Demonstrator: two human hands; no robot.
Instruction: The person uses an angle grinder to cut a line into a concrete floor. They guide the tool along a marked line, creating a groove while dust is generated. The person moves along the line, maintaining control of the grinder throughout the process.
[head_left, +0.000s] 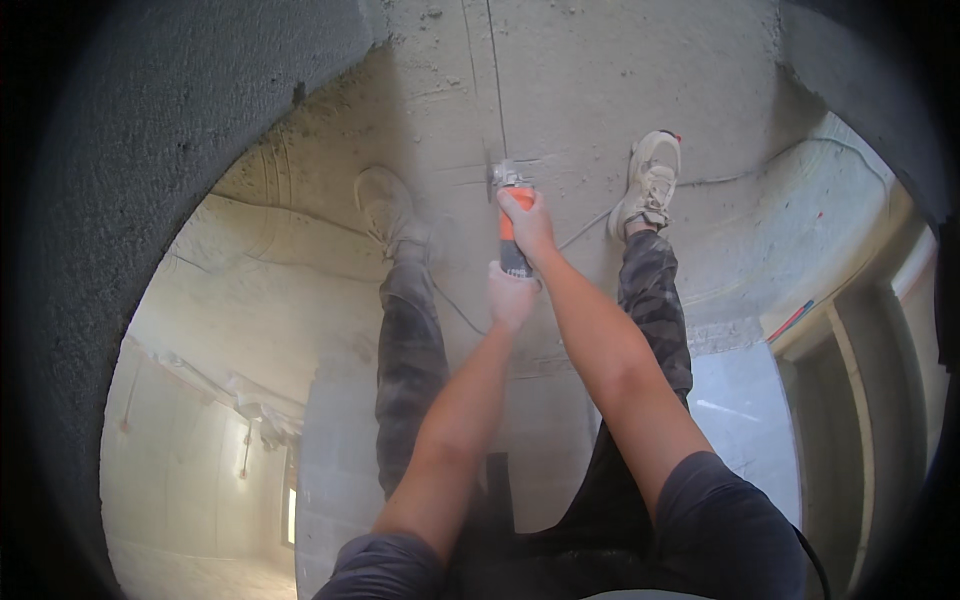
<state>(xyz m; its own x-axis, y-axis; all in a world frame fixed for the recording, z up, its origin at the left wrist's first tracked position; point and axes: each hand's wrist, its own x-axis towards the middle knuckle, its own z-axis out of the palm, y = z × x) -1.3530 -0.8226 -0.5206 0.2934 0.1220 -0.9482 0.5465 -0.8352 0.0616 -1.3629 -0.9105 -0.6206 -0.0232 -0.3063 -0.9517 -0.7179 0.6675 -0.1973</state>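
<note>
An angle grinder [513, 258] with an orange and black body lies in line with my arms, its metal head away from me. My right hand [530, 222] is closed around the orange front part, near the head. Behind it, my left hand [512, 296] grips the black rear end. The grinder's disc [491, 181] stands on edge at the concrete floor [580, 90], left of the head, blurred by dust. From just beyond the head, a thin dark straight line [497, 85] runs away across the floor.
My shoes [655, 180] stand either side of the grinder; dust veils the left one. A cord [585, 228] trails across the floor. Rough grey walls [200, 110] rise at far left and far right. Red and green pipes or cables [790, 321] stick out at right. Loose grit lies ahead.
</note>
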